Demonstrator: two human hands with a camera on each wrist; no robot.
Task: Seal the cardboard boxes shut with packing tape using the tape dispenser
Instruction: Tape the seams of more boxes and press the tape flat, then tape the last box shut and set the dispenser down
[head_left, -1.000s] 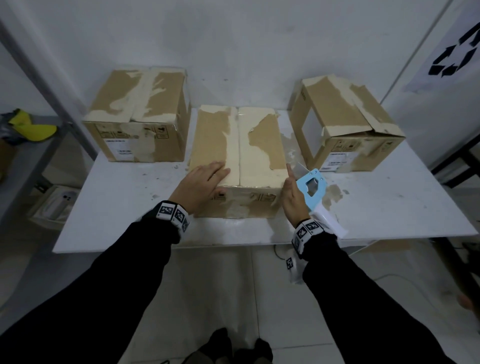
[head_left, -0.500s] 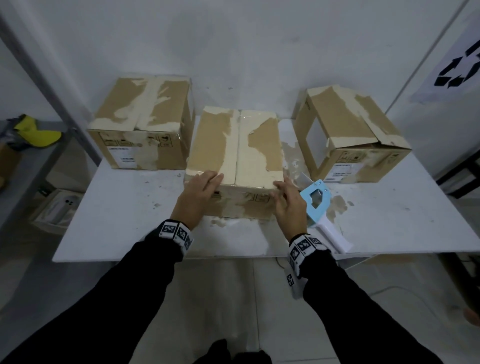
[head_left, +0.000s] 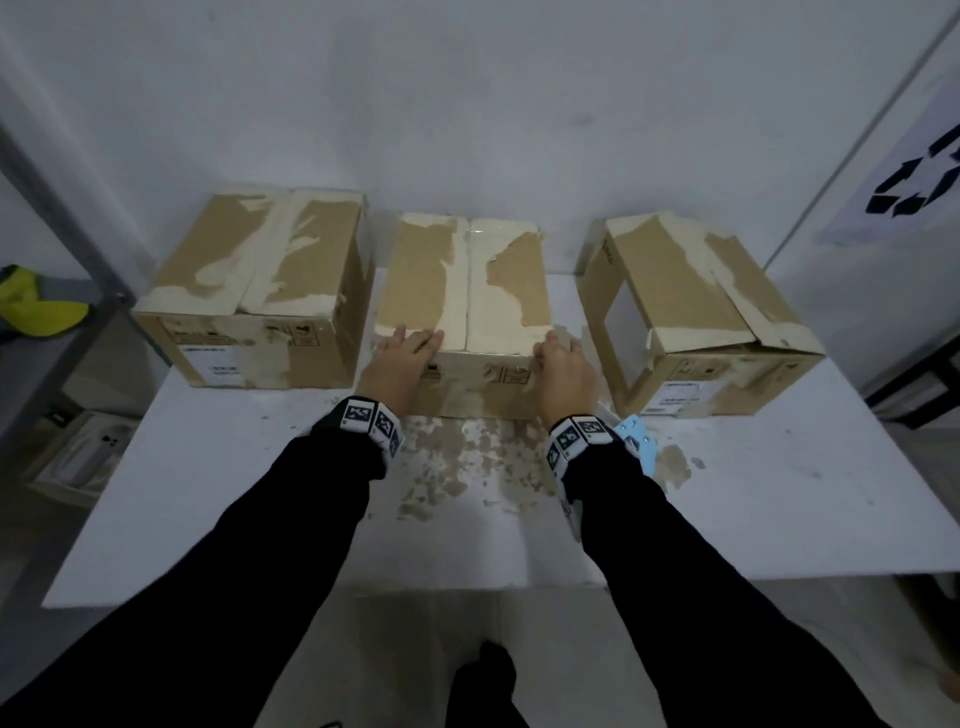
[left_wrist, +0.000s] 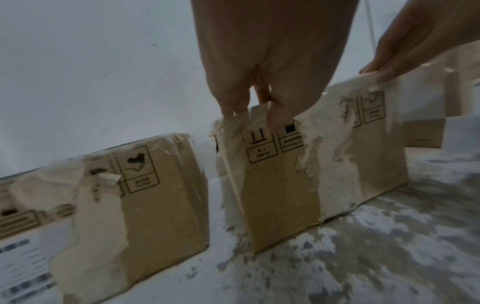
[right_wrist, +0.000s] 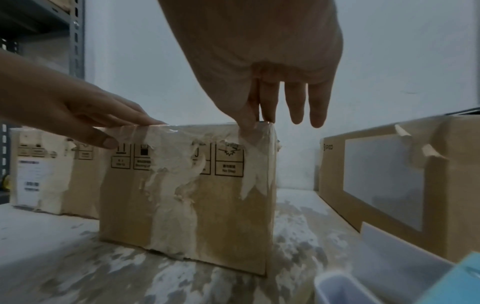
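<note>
Head view: three cardboard boxes stand in a row on a white tabletop (head_left: 779, 499) against a pale wall, two black-sleeved arms reaching to the one in the centre.
Middle box (head_left: 462, 291): upright, flaps down, with a pale strip along the centre seam and torn paper patches on its top and front face.
Left hand (head_left: 402, 358): laid over the near left top edge of the middle box, fingers (left_wrist: 278, 117) fairly straight and close together on the top, thumb down on the front face beside the printed handling symbols.
Right hand (head_left: 563, 366): at the near right top corner of the same box; the right wrist view shows thumb and forefinger touching the top edge, the other fingers (right_wrist: 318, 102) straight, slightly apart, hanging clear in the air.
Left box (head_left: 260, 291): just beside the middle box with a narrow gap, flaps down, white label on the front.
Right box (head_left: 691, 312): set apart from the middle box and turned at an angle, a rectangular window cut in its side, one top flap lifted and torn.
Tape dispenser (head_left: 636, 439): light blue, lying on the tabletop just beside the right wrist, in neither hand, mostly hidden by the wrist band.
Tabletop surface: scuffed with brown patches in front of the middle box.
Shelf (head_left: 36, 332): at far left, holding a yellow object (head_left: 39, 306).
</note>
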